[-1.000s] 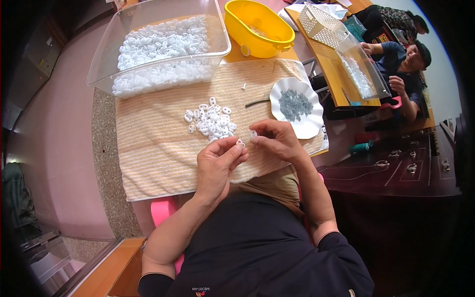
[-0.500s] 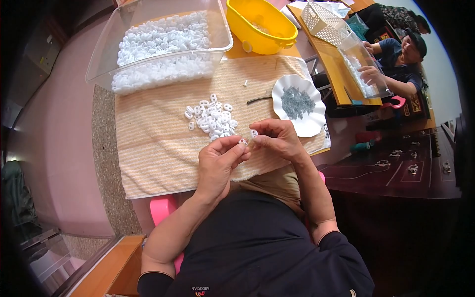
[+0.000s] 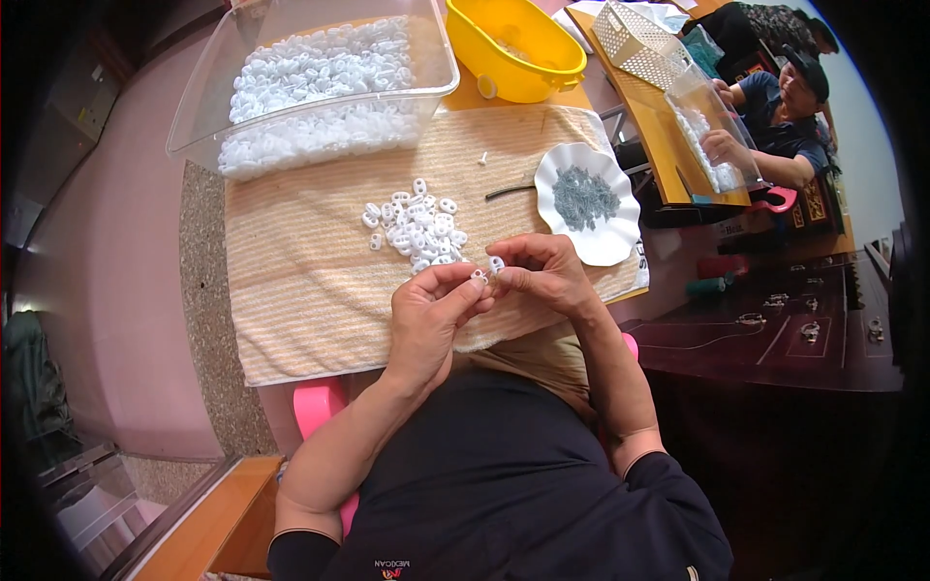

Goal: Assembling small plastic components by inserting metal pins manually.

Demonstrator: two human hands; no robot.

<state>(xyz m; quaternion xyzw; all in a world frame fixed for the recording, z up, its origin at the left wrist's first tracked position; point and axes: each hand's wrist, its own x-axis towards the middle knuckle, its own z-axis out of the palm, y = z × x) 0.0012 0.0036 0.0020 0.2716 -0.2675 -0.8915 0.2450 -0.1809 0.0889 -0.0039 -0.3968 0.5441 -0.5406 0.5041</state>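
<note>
My left hand (image 3: 427,308) pinches a small white plastic piece (image 3: 480,277) between thumb and fingertips. Close by on its right, my right hand (image 3: 544,273) grips a white oval two-hole plastic piece (image 3: 497,262) by its sides. The two pieces are very near each other; whether they touch I cannot tell. Just beyond my fingers, a loose pile of similar white oval pieces (image 3: 417,228) lies on the striped towel (image 3: 300,290). A white wavy-rimmed plate (image 3: 612,250) at the right holds a heap of tiny grey bits (image 3: 584,198), too small to name.
A clear bin (image 3: 441,87) full of white pieces stands at the back left, beside a yellow tub (image 3: 572,79). A dark thin stick (image 3: 509,193) points toward the plate, and a small white peg (image 3: 482,158) lies beyond. A co-worker (image 3: 790,126) sits at another table, upper right.
Both hands stay in nearly the same place, with the two white pieces still in their fingertips. The piece in my left hand looks slightly turned.
</note>
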